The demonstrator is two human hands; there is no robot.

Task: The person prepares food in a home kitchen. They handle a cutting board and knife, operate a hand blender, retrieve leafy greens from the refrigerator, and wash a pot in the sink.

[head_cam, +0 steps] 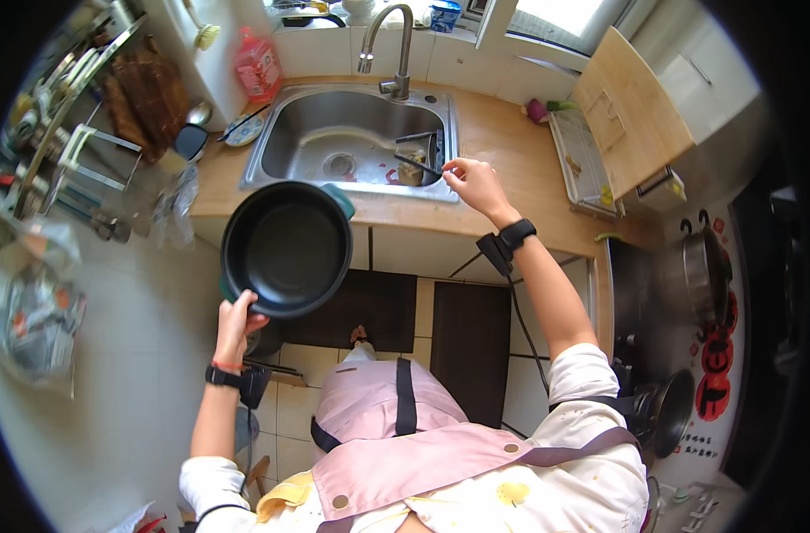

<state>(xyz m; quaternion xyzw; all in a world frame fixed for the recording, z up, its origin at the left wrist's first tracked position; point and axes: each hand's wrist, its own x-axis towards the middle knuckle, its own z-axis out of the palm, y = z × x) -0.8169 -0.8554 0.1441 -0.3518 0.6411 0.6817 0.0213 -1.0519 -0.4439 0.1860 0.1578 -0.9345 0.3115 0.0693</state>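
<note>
My left hand [241, 323] grips the near side of a dark round pot [288, 248] with green handles, tilted so that its bare inside faces me, in front of the counter's edge. My right hand [475, 186] is over the right rim of the steel sink [351, 190], its fingertips touching or very near the end of a dark strip on a black rack-like piece [439, 150]. Whether the fingers pinch it, I cannot tell. Beneath that piece, food scraps [410, 174] lie in the sink near the drain [339, 166]. A grey faucet [402, 66] stands behind the sink.
A bottle of pink liquid [258, 70] and a small patterned dish [245, 130] stand left of the sink. Right on the wooden counter are a white tray [578, 160] and an upright wooden board [631, 113]. A crowded utensil rack [78, 100] is at far left, a stove [628, 313] at right.
</note>
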